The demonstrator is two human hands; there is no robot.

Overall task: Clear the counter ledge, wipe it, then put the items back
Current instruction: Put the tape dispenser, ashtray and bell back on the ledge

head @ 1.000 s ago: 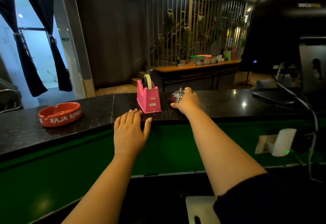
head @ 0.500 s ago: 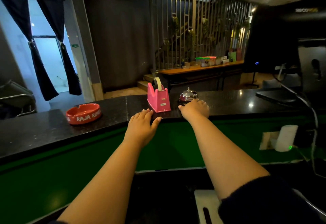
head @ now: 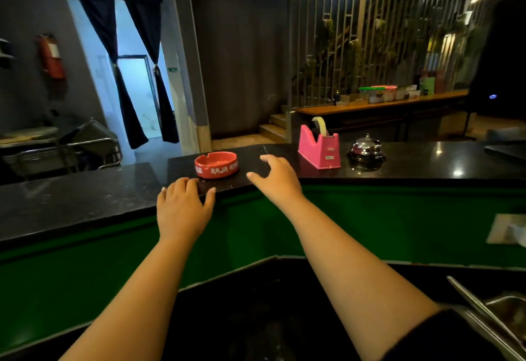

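We note the ashtray on the ledge, at 12 o'clock between both empty, loosely spread hands; likely heavy, glazed, breakable, so grip its rim.

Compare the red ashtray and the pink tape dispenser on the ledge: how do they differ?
The ashtray is red, round and low, with white lettering on its side; the tape dispenser is pink, taller and wedge-shaped, carrying a tape roll. The ashtray sits between both hands, the open right hand beside it; the dispenser stands farther right, near the bell. Both rest untouched on the black ledge.
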